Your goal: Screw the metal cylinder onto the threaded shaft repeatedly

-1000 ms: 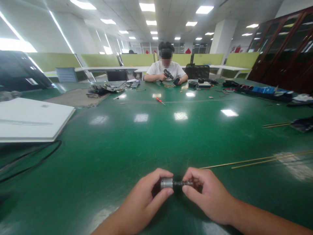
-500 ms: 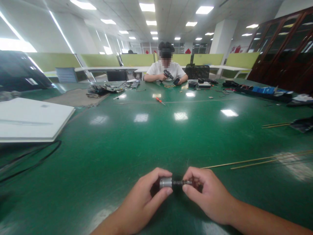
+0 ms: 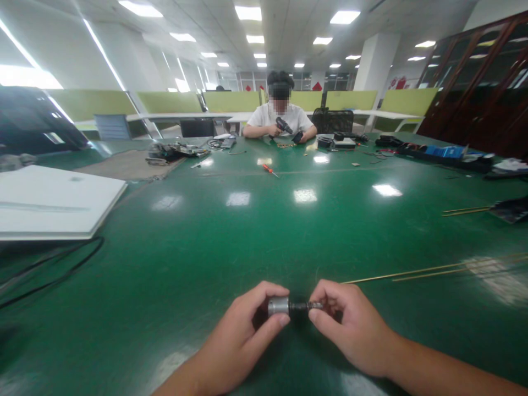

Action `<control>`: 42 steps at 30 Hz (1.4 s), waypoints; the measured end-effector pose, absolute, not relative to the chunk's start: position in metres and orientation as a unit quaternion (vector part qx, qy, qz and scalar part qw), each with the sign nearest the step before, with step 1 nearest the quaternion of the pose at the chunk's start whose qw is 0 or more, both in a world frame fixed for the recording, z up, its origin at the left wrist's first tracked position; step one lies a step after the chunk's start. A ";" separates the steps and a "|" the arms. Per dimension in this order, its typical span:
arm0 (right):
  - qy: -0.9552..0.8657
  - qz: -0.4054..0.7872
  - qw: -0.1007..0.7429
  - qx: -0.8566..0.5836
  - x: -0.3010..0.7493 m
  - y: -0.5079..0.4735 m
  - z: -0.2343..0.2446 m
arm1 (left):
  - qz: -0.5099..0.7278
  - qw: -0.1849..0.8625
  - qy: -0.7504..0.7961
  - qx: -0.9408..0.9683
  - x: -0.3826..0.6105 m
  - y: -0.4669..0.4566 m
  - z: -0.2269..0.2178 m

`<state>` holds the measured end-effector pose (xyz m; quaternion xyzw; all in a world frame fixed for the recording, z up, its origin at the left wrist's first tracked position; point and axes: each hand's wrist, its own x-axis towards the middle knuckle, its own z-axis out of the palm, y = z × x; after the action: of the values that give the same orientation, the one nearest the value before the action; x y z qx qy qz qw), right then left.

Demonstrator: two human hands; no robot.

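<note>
Low over the green table (image 3: 231,236), both my hands meet on one small part. My left hand (image 3: 243,335) pinches a short silver metal cylinder (image 3: 279,306) between thumb and fingers. My right hand (image 3: 350,327) pinches the dark threaded shaft (image 3: 303,306) that sticks out of the cylinder's right end. Cylinder and shaft lie level and appear joined. Both hands are closed, and the shaft's far end is hidden under my right fingers.
Thin brass rods (image 3: 412,272) lie to the right of my hands, with more rods (image 3: 466,210) farther right. A white board (image 3: 49,201) and black cables (image 3: 49,269) are at the left. A red screwdriver (image 3: 270,170) lies mid-table. A person (image 3: 280,118) sits opposite among tools.
My hands and the part have drifted slightly up and left; the grip is unchanged.
</note>
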<state>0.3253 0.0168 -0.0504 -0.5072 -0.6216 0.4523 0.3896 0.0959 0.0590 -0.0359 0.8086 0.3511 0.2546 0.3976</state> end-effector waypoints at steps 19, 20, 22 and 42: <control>-0.609 0.441 0.402 -0.522 0.326 0.017 -0.048 | 0.259 0.405 0.363 0.798 0.095 0.061 -0.039; -0.609 0.441 0.402 -0.522 0.326 0.017 -0.048 | 0.259 0.406 0.363 0.798 0.095 0.061 -0.039; -0.609 0.440 0.403 -0.522 0.327 0.017 -0.049 | 0.260 0.406 0.363 0.797 0.095 0.061 -0.039; -0.617 0.412 0.419 -0.523 0.328 0.017 -0.050 | 0.274 0.421 0.366 0.784 0.095 0.063 -0.036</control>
<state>0.3283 0.0169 -0.0497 -0.5228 -0.6171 0.4122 0.4195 0.0952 0.0632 -0.0363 0.7838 0.3659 0.2737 0.4206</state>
